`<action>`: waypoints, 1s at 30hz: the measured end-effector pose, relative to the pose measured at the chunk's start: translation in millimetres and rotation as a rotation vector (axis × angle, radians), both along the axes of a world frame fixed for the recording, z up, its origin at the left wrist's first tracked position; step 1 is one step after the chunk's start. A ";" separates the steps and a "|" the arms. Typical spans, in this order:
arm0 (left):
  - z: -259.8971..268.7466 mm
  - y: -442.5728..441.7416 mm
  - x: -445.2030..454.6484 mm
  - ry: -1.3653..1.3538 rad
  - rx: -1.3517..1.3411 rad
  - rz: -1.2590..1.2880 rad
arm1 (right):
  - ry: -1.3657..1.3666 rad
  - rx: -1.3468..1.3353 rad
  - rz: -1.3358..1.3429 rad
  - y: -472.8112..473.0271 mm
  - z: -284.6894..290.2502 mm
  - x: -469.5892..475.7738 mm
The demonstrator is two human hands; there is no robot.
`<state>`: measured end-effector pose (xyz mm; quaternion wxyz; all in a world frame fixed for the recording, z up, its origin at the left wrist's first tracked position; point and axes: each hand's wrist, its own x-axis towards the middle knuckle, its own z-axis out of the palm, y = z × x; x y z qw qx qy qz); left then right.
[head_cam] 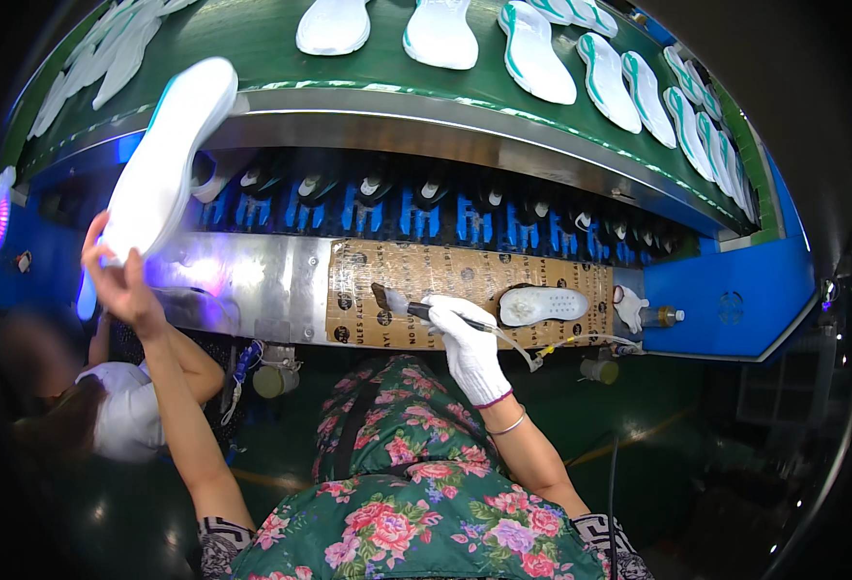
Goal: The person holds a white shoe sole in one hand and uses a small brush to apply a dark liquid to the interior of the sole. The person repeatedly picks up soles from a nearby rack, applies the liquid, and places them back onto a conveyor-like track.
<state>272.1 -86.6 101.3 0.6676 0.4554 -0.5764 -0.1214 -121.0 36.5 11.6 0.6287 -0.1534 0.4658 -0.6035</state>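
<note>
My bare left hand (123, 279) grips one end of a white shoe sole (172, 156) with a teal edge stripe. That sole is tilted up in front of the metal edge of the green conveyor belt. In my right hand (466, 341), which wears a white knitted glove, is a brush (395, 301) with dark-tipped bristles; a thin hose runs from its handle. The brush is over a cardboard sheet (462, 272) on the workbench. Just right of the glove, another white sole (543, 305) with small holes lies on the cardboard.
Several white soles (442, 32) lie on the green conveyor belt (274, 76). Below it, shoes stand on blue holders (419, 221). A small bottle (662, 317) and white cloth (627, 308) are at the bench's right end. Another person (125, 409) sits at left.
</note>
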 end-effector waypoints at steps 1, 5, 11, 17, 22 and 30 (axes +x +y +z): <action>0.4 12.7 1.7 0.147 0.013 0.078 | -0.043 -0.012 0.017 -1.2 6.2 -1.8; 6.3 43.3 0.4 0.494 0.129 0.318 | -0.094 -0.120 0.045 -9.0 45.3 0.4; -49.8 51.5 -71.9 0.650 0.715 -0.240 | 0.171 -0.296 0.335 -12.7 91.9 0.1; -131.8 88.9 -166.4 1.126 1.146 -0.856 | 0.386 -0.403 0.405 -11.3 87.8 3.2; -109.4 144.7 -212.9 1.797 1.201 -1.260 | 0.426 -0.260 0.288 -2.7 85.0 -7.6; -73.9 120.3 -242.0 1.592 1.085 -1.086 | 1.024 -0.668 0.133 -15.8 82.0 -9.6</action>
